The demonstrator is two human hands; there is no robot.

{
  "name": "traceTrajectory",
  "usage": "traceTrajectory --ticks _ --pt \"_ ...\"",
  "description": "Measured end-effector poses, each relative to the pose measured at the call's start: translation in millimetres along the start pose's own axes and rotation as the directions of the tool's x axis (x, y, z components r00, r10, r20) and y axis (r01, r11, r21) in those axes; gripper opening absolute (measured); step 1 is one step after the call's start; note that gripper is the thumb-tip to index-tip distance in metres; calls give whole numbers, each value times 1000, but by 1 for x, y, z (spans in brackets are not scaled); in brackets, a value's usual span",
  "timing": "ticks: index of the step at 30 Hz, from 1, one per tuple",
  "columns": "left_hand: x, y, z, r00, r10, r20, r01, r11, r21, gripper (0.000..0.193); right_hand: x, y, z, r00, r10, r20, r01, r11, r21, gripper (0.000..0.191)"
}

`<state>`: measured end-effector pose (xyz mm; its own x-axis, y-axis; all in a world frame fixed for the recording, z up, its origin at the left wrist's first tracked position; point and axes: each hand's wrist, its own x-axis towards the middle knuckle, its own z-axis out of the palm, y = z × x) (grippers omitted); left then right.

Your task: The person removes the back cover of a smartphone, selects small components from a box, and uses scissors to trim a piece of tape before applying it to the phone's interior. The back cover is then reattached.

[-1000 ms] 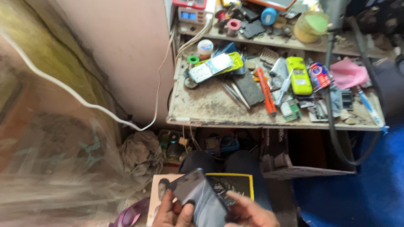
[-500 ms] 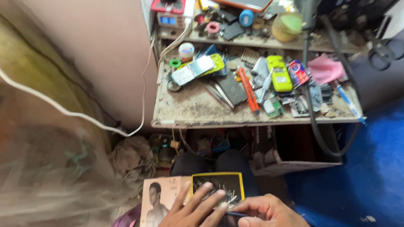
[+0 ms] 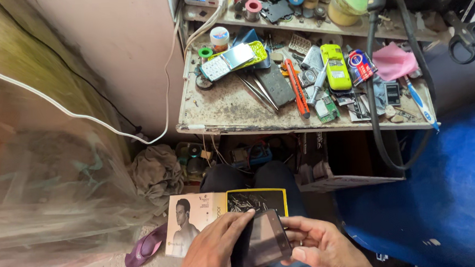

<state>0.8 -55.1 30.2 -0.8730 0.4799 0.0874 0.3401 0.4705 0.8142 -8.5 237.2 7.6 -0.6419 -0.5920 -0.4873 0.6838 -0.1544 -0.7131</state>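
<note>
The phone is a flat, dark rectangular slab with rounded corners and a dull, reflective face turned upward. It is tilted slightly, held at both long edges at the lower centre of the view, above a yellow-rimmed tray.

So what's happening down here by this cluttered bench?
A seated person holds a dark smartphone over their lap with both hands: the left hand lies across its screen side, the right hand grips its edge. Beneath it sits a yellow-rimmed tray of small parts. The workbench ahead is strewn with phones and tools.
</note>
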Motion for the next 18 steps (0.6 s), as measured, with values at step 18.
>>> traceTrajectory --ticks 18 --pt "3 3 20 987 -141 -77 139 990 -25 104 10 20 0 985 -105 -137 111 993 37 64"
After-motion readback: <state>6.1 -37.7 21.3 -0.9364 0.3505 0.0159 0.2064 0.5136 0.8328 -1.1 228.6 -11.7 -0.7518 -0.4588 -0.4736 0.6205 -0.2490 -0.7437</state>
